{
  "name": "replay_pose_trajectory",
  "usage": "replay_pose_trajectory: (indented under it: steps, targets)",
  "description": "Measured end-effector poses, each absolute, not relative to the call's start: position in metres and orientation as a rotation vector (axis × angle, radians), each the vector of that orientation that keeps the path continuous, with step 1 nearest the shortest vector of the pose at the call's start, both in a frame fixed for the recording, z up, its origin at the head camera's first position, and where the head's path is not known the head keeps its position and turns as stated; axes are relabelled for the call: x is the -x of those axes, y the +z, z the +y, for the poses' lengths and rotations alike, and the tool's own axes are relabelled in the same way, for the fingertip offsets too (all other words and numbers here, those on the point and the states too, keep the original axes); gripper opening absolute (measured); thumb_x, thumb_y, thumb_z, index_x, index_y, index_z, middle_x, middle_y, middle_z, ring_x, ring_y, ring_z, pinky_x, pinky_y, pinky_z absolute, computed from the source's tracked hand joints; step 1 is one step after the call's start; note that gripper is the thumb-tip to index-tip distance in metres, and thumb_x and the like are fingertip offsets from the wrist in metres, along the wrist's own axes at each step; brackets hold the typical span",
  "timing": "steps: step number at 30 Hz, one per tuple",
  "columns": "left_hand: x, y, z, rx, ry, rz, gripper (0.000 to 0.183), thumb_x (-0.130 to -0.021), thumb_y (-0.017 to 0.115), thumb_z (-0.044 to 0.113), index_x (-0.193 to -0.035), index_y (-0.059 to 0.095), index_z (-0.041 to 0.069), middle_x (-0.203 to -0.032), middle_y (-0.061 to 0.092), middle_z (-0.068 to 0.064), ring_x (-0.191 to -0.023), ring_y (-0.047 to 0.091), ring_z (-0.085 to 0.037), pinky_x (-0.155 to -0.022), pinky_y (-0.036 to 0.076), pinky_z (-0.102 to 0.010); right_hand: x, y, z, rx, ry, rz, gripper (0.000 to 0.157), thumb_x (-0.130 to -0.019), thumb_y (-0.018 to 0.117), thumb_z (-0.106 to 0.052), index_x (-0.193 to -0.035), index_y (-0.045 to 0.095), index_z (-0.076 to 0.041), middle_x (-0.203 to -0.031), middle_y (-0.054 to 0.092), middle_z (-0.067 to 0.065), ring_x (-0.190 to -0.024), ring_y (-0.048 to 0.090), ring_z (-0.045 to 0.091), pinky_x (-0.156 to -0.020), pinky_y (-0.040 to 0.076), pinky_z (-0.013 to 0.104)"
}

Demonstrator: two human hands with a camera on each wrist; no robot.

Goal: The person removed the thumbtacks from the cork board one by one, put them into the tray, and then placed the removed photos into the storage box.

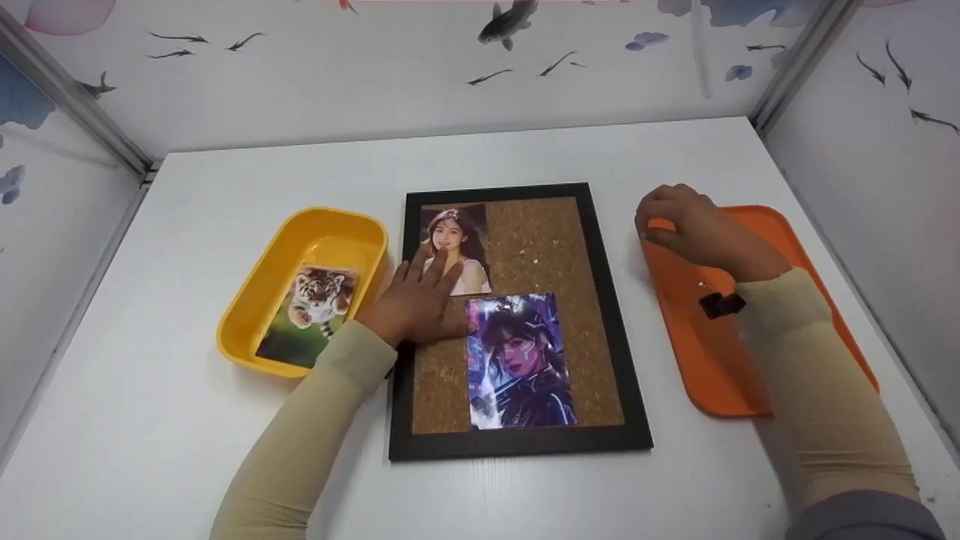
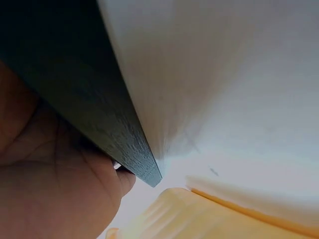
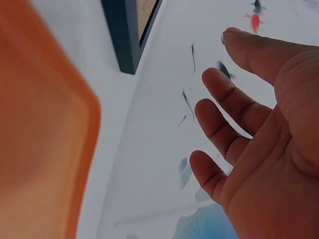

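In the head view my left hand (image 1: 422,300) lies with fingers spread on a photo of a long-haired person (image 1: 474,244) at the upper left of a black-framed cork board (image 1: 600,300). The heel of this hand crosses the left frame bar, also seen close up in the left wrist view. Below the fingers, a purple-blue illustrated print (image 1: 521,367) lies on the cork, its left edge near my thumb. My right hand (image 1: 686,225) hovers over the far left corner of an orange tray (image 1: 720,390). Its fingers (image 3: 214,124) bend loosely, with nothing between them and the thumb.
A yellow tray (image 1: 240,315) stands left of the board and holds a tiger cub photo (image 1: 307,311). Small shiny pins (image 1: 535,261) dot the upper right cork. Another tiny bright piece (image 1: 701,284) shows in the orange tray. White panels with fish drawings enclose the table.
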State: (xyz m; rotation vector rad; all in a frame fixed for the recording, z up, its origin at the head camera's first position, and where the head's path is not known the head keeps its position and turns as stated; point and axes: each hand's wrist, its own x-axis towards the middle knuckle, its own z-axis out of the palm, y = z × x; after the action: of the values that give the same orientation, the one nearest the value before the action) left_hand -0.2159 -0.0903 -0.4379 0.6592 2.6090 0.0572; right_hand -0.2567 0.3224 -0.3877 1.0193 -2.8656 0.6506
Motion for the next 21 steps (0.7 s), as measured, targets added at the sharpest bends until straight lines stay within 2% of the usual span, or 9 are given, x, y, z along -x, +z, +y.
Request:
replay_pose_trajectory:
  steps: [4, 13, 21]
  targets:
    - [0.215, -0.439, -0.089, -0.653, 0.055, 2.607, 0.107, -0.086, 0.044, 0.080, -0.160, -0.005, 0.020, -0.164, -0.017, -0.009, -0.147, -0.021, -0.035, -0.118, -0.005, -0.053, 0.249, -0.391, 0.335, -0.990, 0.635, -2.908, 0.017, -0.088, 0.071, 0.005, -0.088, 0.065, -0.011, -0.108, 0.062, 0.009, -0.104, 0.052, 0.032, -0.083, 0.044, 0.049]
    - [0.215, -0.440, -0.086, -0.668, 0.053, 2.626, 0.104, -0.087, 0.045, 0.077, -0.160, -0.002, 0.020, -0.164, -0.014, -0.010, -0.148, -0.019, -0.035, -0.118, -0.004, -0.053, 0.235, -0.402, 0.363, -1.023, 0.590, -2.875, 0.021, -0.084, 0.073, 0.009, -0.086, 0.065, -0.011, -0.096, 0.062, 0.003, -0.092, 0.054, 0.025, -0.076, 0.045, 0.042]
    - [0.214, -0.438, -0.088, -0.660, 0.049, 2.634, 0.104, -0.087, 0.044, 0.078, -0.160, -0.002, 0.020, -0.165, -0.014, -0.009, -0.148, -0.019, -0.035, -0.118, -0.004, -0.053, 0.228, -0.410, 0.377, -0.857, 0.545, -3.013, 0.016, -0.087, 0.071, 0.005, -0.086, 0.068, -0.011, -0.101, 0.063, 0.007, -0.096, 0.057, 0.028, -0.079, 0.047, 0.047]
